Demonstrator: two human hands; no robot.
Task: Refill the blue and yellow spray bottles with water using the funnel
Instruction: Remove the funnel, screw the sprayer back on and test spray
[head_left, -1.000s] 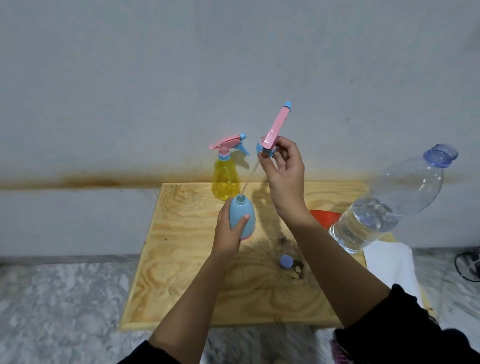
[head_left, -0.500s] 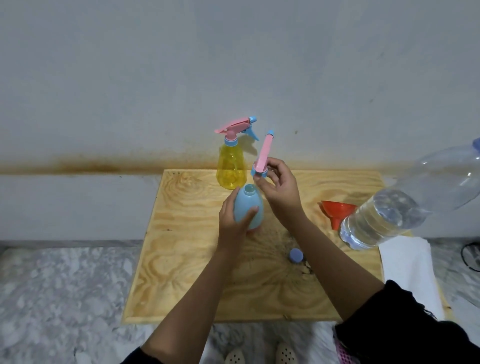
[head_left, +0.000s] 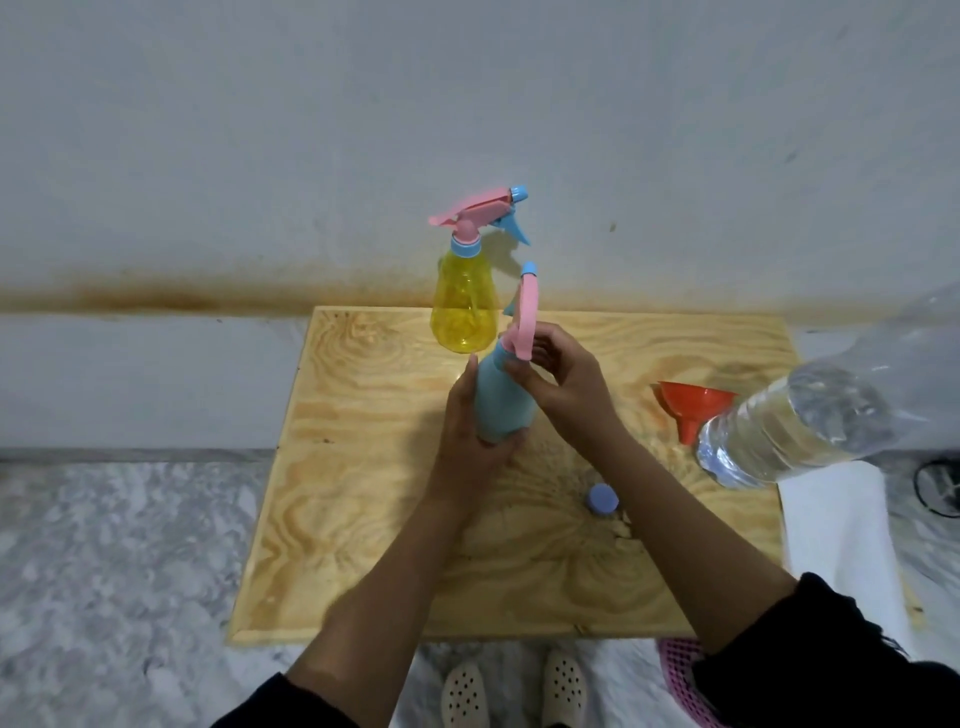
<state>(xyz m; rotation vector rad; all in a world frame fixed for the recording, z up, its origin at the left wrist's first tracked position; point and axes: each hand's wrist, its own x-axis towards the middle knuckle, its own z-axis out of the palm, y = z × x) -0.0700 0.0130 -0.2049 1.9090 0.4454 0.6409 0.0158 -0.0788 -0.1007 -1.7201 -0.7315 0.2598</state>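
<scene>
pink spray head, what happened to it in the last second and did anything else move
The right hand lowered the pink spray head from high above the blue bottle down onto its neck. The left hand still grips the blue bottle upright on the board. The yellow bottle, funnel, water bottle and loose cap stayed put.

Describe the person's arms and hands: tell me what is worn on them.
The left hand and right hand are bare: no gloves, and no ring, watch or bracelet shows. The left sleeve and right sleeve are black and reach only partway down the arms.
</scene>
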